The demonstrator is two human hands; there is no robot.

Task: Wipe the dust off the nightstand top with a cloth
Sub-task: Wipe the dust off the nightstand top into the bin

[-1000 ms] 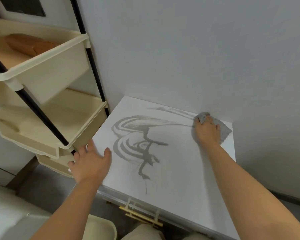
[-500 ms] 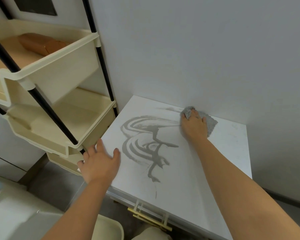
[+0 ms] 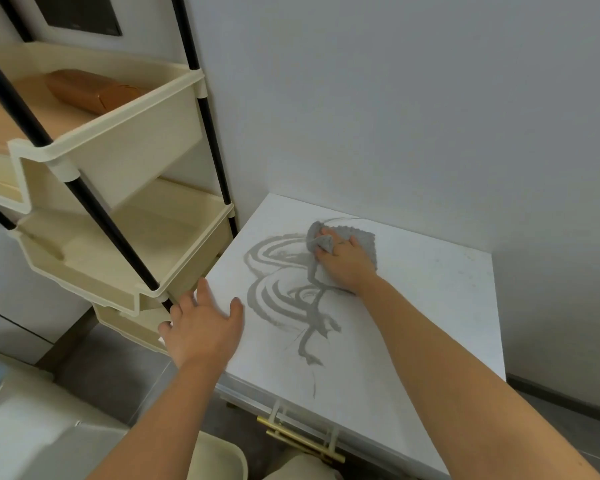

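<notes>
The white nightstand top (image 3: 430,306) stands against the wall, with grey curved dust streaks (image 3: 284,299) across its left and middle part. My right hand (image 3: 343,265) presses a grey cloth (image 3: 364,237) flat on the top near the back, at the upper end of the streaks. The cloth bunches over my fingers. My left hand (image 3: 201,323) hovers with fingers spread at the nightstand's left edge, holding nothing.
A cream tiered shelf rack (image 3: 111,188) on black poles stands close to the left of the nightstand, with a brown case (image 3: 90,91) on an upper tier. A gold drawer handle (image 3: 302,441) juts from the front. The grey wall (image 3: 395,98) rises behind.
My right hand has slid the cloth leftward along the back of the top, from the far right corner to the head of the streaks. The left hand stays by the left edge.
</notes>
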